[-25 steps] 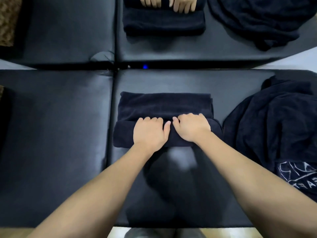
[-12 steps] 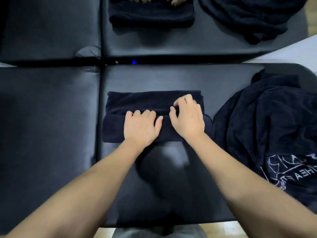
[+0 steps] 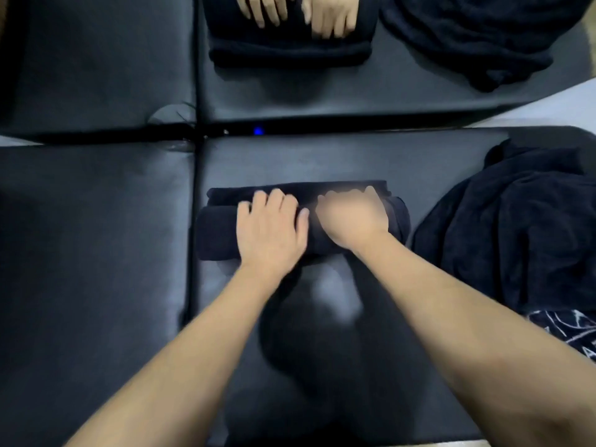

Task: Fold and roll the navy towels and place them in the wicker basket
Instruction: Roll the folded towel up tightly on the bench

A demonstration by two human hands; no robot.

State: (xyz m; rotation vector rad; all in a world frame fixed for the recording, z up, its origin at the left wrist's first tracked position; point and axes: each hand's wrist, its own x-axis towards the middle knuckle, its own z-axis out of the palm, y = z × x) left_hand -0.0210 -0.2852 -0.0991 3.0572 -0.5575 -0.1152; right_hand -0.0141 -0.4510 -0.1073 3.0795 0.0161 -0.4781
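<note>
Black padded surface (image 3: 96, 253): covers the whole view, split by seams into panels; the left panels are bare.

Navy towel (image 3: 219, 233): lies on the near right panel, just right of the vertical seam, long side running left to right. Its near portion is wound into a thick roll; a narrow flat strip shows along the far edge, beyond the roll.

Left hand (image 3: 269, 229): palm down on top of the roll, left of its middle, fingers curled over the far side and pressing the cloth. Not closed around anything.

Right hand (image 3: 353, 217): directly beside the left, thumbs almost touching, on the right half of the roll. It is blurred; the fingers look bent over the roll's far edge, but whether they pinch the cloth cannot be told.

Blue light (image 3: 258, 131): a small dot in the dark gap between near and far panels.

Second towel (image 3: 290, 53): folded on the far panel, with another person's two hands (image 3: 300, 14) resting on it.

Heap of navy cloth (image 3: 516, 227): loose and crumpled, right of the roll and just beside it.

Far heap (image 3: 477, 37): dark cloth at top right.
</note>
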